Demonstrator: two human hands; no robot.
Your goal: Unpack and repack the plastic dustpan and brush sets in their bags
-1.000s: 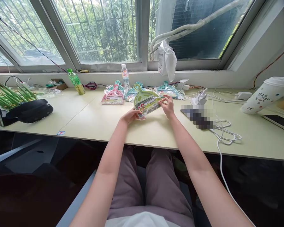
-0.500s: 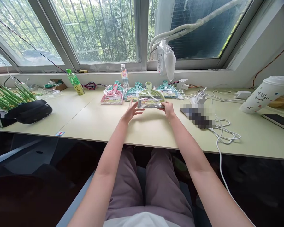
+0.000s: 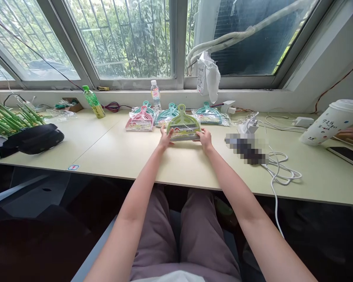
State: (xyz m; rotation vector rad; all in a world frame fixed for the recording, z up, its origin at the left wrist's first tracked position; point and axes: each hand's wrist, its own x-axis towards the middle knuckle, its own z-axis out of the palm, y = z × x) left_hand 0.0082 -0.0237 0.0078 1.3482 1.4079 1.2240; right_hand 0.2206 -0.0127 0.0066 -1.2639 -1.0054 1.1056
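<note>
Between my two hands is a green dustpan and brush set (image 3: 184, 126) in clear wrapping, its handle pointing toward the window. My left hand (image 3: 166, 137) grips its left edge, and my right hand (image 3: 205, 138) grips its lower right corner. Behind it on the table lie more wrapped sets: a pink dustpan set (image 3: 140, 120) to the left, with a teal dustpan (image 3: 147, 107) partly hidden behind it. Another teal dustpan set (image 3: 167, 114) sits just behind my left hand, and one more teal dustpan set (image 3: 208, 114) lies to the right.
On the pale table (image 3: 120, 156) stand a green-capped bottle (image 3: 93, 102) and a clear bottle (image 3: 155, 95) near the sill. White cables (image 3: 282, 172) lie at right, beside a white cup (image 3: 331, 122) and a phone (image 3: 348, 156). A black pouch (image 3: 41, 139) is at left.
The green set has come slightly nearer to me and tilted, showing more of its front. My left hand has closed on its left edge; its fingers were spread before.
</note>
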